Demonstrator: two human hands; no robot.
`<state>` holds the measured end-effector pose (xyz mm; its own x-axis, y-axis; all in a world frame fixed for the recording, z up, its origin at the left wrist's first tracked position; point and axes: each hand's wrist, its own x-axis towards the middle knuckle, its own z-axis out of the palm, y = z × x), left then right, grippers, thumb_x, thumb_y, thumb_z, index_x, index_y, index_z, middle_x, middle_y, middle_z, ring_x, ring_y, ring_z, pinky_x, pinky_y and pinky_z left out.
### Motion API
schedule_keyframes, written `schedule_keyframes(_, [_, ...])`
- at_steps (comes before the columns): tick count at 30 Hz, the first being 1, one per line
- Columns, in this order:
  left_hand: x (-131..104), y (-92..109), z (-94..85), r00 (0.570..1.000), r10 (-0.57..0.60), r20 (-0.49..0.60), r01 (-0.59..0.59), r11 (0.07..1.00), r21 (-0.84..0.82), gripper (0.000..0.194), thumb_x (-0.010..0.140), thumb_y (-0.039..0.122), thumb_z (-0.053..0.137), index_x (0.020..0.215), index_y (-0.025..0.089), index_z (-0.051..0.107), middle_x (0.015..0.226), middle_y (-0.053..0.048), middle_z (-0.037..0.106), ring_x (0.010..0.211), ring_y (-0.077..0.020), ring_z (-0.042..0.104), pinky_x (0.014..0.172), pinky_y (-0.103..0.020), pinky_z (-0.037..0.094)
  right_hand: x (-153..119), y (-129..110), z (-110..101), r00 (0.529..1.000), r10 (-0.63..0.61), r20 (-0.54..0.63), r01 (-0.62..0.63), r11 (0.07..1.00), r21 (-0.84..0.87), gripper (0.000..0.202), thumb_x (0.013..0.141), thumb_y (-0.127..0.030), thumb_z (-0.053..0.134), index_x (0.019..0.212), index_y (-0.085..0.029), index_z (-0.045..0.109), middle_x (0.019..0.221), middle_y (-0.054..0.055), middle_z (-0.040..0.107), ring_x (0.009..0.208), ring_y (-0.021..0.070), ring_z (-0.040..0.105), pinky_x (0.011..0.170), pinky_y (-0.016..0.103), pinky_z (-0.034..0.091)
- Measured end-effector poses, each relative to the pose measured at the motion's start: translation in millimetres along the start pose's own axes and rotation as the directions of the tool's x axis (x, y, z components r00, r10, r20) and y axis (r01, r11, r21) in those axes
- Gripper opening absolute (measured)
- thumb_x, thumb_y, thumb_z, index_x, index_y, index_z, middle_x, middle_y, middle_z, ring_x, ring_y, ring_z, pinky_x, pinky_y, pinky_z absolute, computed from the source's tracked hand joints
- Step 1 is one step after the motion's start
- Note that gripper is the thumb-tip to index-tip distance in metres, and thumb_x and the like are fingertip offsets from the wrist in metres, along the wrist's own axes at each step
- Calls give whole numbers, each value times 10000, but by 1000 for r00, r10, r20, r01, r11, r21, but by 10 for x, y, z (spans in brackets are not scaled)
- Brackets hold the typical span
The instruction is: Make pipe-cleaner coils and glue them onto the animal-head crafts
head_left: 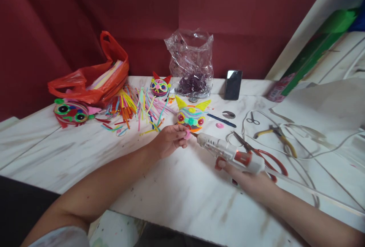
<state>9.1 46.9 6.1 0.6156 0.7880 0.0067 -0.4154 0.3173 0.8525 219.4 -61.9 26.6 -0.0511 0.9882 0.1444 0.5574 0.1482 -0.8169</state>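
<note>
My left hand point(171, 140) pinches a small pink piece point(187, 135) between thumb and fingers. Wrapped around the handle of a white glue gun point(219, 146) is my right hand point(238, 173). The gun's nozzle points left, at or very near the pink piece; whether they touch I cannot tell. Just behind both hands sits a colourful animal head point(190, 118) with yellow ears and red eyes. Another pink piece point(219, 125) lies flat on the table to its right.
Red-handled scissors point(266, 157), pliers point(275, 135), small scissors point(253, 118) and cords lie at the right. A phone point(233, 84) leans at the back beside a clear bag point(192, 66). Leftward are a red bag point(94, 79), colourful strips point(125, 104) and two more heads point(72, 112).
</note>
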Motion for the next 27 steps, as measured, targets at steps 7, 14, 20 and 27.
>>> schedule_keyframes(7, [14, -6, 7, 998, 22, -60, -22, 1000, -1, 129, 677, 187, 694, 757, 108, 630, 580, 16, 519, 449, -37, 394, 512, -230, 352, 18, 71, -8, 997, -26, 67, 30, 998, -50, 318, 791, -447, 485, 716, -193, 661, 678, 32, 672, 615, 179, 613, 522, 262, 491])
schedule_keyframes(14, [20, 20, -25, 1000, -12, -18, 12, 1000, 26, 127, 668, 170, 693, 753, 111, 619, 560, 27, 512, 426, -31, 384, 504, -229, 354, 1, 57, 0, 998, 14, 55, -12, 999, -39, 313, 783, -458, 502, 696, -200, 656, 607, 23, 641, 563, 169, 587, 471, 248, 459])
schedule_keyframes(20, [20, 19, -66, 998, -52, 22, 51, 998, 39, 132, 660, 164, 698, 748, 107, 618, 609, 0, 568, 410, -27, 392, 484, -230, 356, 23, 72, -11, 998, -27, 63, 31, 998, -51, 327, 794, -455, 487, 713, -190, 662, 652, 28, 658, 590, 171, 598, 522, 256, 487])
schedule_keyframes(27, [19, 24, -15, 999, -34, -35, 33, 999, -30, 129, 662, 161, 686, 753, 100, 617, 594, 22, 529, 422, -21, 387, 481, -212, 342, 30, 108, -10, 998, -29, 49, 32, 998, -60, 317, 790, -455, 488, 694, -204, 657, 674, 29, 669, 603, 176, 610, 556, 260, 502])
